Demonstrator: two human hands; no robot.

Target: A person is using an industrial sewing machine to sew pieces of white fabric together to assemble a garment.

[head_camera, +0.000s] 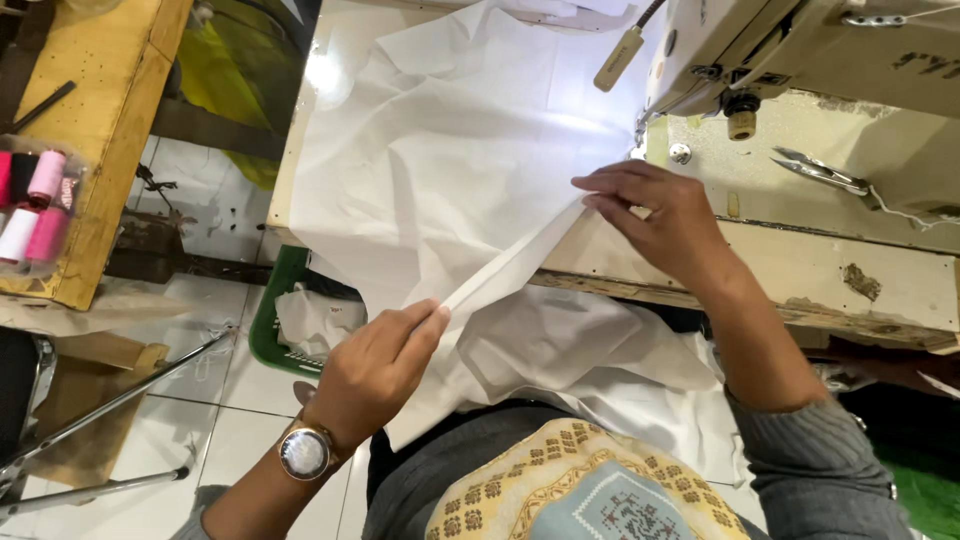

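Patterned yellow and grey cloth [575, 490] on the person's lap sits nearest the camera, with white fabric [450, 170] spilling from the lap up onto the counter [800, 270]. A folded edge of that fabric [515, 265] runs taut between both hands. Left hand [375, 365], wearing a wristwatch [305, 452], pinches the near end of the fold between thumb and fingers. Right hand [660, 220] presses its closed fingertips on the far end, just beside the sewing machine [800, 50] and its needle area [640, 135]. Small snips [825, 175] lie on the machine bed to the right. Off the counter's left side, a green basket [275, 330] holds white scraps on the tiled floor, and farther left a wooden shelf [100, 150] carries pink, white and black thread spools [35, 205]. Likely risk: the fold could slip open or skew if either pinch loosens, and the right fingertips rest close to the needle
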